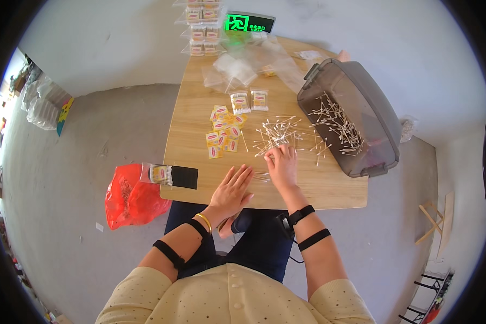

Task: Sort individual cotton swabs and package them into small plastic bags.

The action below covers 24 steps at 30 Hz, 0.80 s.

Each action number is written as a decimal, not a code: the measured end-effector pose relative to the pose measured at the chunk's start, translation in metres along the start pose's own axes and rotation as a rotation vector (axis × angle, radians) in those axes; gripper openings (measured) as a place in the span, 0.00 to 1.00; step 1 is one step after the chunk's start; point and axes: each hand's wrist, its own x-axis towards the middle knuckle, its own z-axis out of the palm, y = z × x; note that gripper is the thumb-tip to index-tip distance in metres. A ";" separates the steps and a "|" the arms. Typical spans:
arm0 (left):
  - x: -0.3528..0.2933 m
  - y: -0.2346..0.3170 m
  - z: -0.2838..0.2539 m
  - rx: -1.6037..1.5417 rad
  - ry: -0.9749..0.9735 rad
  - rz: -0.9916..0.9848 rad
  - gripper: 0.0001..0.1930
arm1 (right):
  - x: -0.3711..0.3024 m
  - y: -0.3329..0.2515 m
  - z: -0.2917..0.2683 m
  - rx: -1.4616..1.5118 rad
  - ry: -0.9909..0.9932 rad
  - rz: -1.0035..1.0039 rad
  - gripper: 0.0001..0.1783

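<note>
My left hand [233, 186] lies flat near the table's front edge, fingers stretched out. Beside its fingertips is a small group of cotton swabs [262, 176], partly hidden by the hand. With fingers pinched together, my right hand [284, 166] is at the near edge of a loose pile of cotton swabs [278, 132]; it appears to grip swabs, though how many is hidden. Left of the pile lie several yellow-and-white printed cards [222, 129]. Behind them stand two filled swab packs [240, 102]. A bag of swabs [160, 174] rests at the left edge on a black block [184, 177].
A grey translucent bin [362, 92], tipped on its side, holds more swabs at the right. Clear plastic bags [237, 70] and stacked filled packs [202, 32] occupy the far end, near a green lit sign [248, 23]. A red plastic bag [132, 197] hangs beside the left edge.
</note>
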 end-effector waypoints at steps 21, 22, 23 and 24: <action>-0.001 -0.001 0.003 0.000 0.026 0.011 0.37 | -0.017 -0.017 0.000 0.179 -0.082 0.185 0.07; -0.001 -0.001 0.002 0.001 0.015 0.009 0.37 | -0.025 -0.011 -0.007 0.152 -0.100 0.165 0.07; -0.001 -0.001 0.001 0.002 0.004 0.006 0.38 | -0.029 -0.007 -0.010 0.126 -0.120 0.145 0.07; -0.001 0.000 0.000 0.014 -0.005 0.001 0.37 | -0.031 -0.004 -0.010 0.095 -0.130 0.113 0.07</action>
